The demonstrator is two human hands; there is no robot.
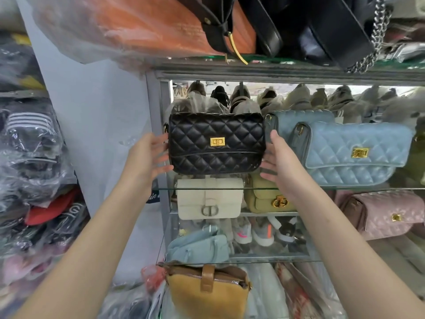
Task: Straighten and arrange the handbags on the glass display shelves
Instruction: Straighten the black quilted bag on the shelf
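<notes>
A black quilted handbag (216,143) with a gold clasp stands upright at the left end of a glass shelf (322,188). My left hand (149,155) is against its left side and my right hand (279,162) against its right side, fingers spread, holding it between them. To its right a light blue quilted handbag (354,153) leans tilted, with another blue bag (299,118) behind it. On the shelf below sit a white handbag (209,199), an olive handbag (264,199) and a pink quilted handbag (386,215).
Black bags (322,26) and an orange wrapped bag (142,26) lie on the top shelf. Wrapped shoes (287,97) fill the back. Lower down are a pale blue pouch (200,247) and a mustard bag (207,293). Bagged clothes (32,157) are stacked at the left.
</notes>
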